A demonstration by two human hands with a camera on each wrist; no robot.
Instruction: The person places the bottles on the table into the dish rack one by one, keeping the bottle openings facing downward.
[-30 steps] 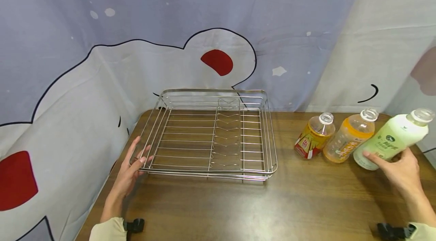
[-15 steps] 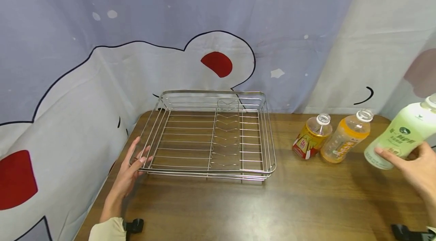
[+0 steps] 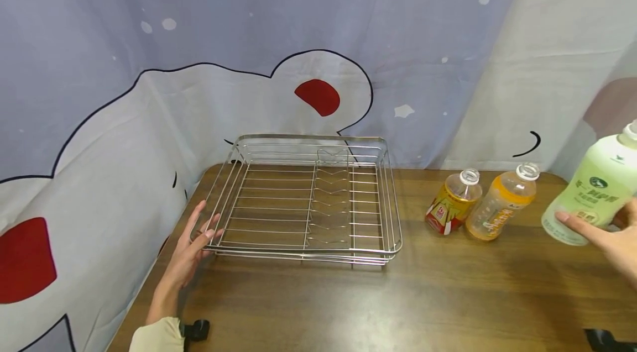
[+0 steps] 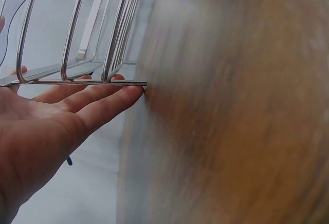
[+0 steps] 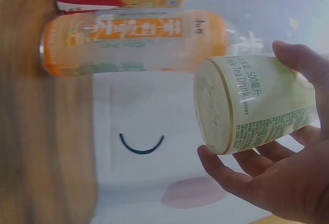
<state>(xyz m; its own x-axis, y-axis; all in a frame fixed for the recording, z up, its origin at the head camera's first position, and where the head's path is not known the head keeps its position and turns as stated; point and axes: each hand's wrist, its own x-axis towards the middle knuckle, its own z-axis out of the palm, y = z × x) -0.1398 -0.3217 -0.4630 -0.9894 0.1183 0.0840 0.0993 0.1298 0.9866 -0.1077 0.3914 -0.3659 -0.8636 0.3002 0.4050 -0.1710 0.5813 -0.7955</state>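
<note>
Pale green plastic bottle with whitish shoulder (image 3: 592, 192): right side of scene, held up off the brown wood-grain tabletop (image 3: 348, 308), tilted, neck leaning right to the edge of view; base visible in right wrist view, "Tea Drink" legible. Right hand (image 3: 614, 244): grip wrapped round it, thumb on one side, fingers on the other. To its left, standing on the tabletop just beside each other: clear plastic bottle with orange label (image 3: 502, 205), then clear plastic bottle with red-and-yellow label (image 3: 454, 203). Farther left, silver metal wire rack (image 3: 311, 137). Left hand (image 3: 186, 250) at its near left corner: grip loose, fingers mostly straight, touching the wires. Far side: lilac and white printed cloth (image 3: 428, 37)
</note>
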